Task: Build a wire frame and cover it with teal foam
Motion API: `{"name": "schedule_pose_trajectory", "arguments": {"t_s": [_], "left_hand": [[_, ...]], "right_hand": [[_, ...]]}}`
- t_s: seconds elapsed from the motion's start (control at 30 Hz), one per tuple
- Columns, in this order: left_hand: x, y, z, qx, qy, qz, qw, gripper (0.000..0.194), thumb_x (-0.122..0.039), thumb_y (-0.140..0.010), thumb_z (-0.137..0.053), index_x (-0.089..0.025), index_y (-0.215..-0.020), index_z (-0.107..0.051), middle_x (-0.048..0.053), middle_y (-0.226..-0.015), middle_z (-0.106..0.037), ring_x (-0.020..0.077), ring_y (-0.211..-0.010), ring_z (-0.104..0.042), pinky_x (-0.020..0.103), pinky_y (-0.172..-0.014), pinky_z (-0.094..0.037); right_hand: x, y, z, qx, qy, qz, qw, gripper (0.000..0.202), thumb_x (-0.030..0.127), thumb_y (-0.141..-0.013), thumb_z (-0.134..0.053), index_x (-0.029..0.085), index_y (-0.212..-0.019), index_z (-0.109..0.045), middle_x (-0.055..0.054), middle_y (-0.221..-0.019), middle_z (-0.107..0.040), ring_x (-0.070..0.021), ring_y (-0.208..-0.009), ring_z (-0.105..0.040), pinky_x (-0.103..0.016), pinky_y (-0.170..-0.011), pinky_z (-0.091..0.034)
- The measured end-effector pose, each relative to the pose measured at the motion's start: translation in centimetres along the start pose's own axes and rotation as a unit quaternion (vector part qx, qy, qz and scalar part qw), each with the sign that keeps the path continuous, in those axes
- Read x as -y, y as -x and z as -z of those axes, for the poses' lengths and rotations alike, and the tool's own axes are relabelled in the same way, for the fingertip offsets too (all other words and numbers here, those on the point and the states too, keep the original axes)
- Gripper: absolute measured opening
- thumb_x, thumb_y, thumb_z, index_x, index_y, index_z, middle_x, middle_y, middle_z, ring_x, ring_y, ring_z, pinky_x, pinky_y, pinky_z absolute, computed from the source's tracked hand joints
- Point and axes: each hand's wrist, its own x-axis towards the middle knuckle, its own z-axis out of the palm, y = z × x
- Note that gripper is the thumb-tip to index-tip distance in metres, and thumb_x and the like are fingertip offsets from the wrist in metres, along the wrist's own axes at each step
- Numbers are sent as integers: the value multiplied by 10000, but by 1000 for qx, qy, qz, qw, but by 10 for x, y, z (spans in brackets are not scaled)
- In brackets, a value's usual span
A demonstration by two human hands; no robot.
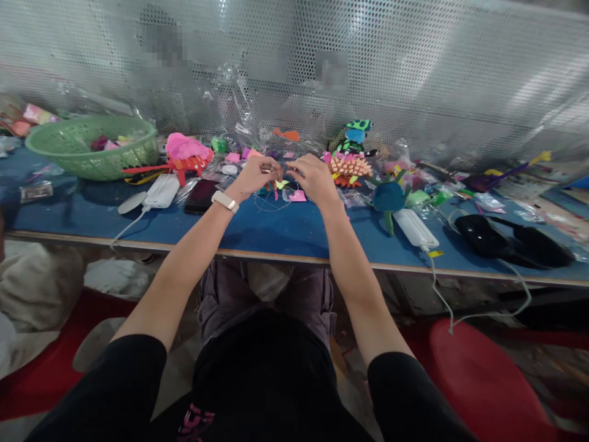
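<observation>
My left hand (258, 174), with a pale band on its wrist, is pinched near the middle of the blue table. Just to its right is my right hand (310, 174), its thumb and fingers also pressed together. Fine thin thread (271, 207) loops below and between the two hands. What each set of fingertips holds is too small to make out. A pink piece (297, 196) lies on the table below my right hand. Small yellow and pink bits show between the hands.
At the left stand a green basket (92, 166), a pink and red toy (188, 153), a white power bank (162, 191) and a dark phone (201, 196). Right are a spiky orange toy (348, 169), a teal toy (389, 196), another power bank (416, 229) and a black strapped object (483, 236).
</observation>
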Motion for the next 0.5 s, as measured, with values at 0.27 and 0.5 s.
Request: {"name": "schedule_pose_trajectory", "arguments": {"t_s": [0.27,0.5], "left_hand": [[0,0,0,0,-26,-37,999,98,-297,-1034,-835,-220,-979,-808,81,-883,-823,197,-737,-786,350,-704,-653],[-8,1,-3,-5,-41,-47,998,294,-492,-1026,-907,-229,-955,-797,53,-799,-778,217,-714,-778,401,-741,-665]], "right_hand": [[5,0,-9,-49,-84,-72,993,270,477,-1144,-729,273,-1000,-834,-87,-1065,-839,-312,-1104,-769,-546,-1120,-616],[-11,-10,-28,-52,-279,-187,940,527,765,-990,-817,262,-840,-768,-32,-775,-748,-199,-728,-665,-401,-758,-620]]}}
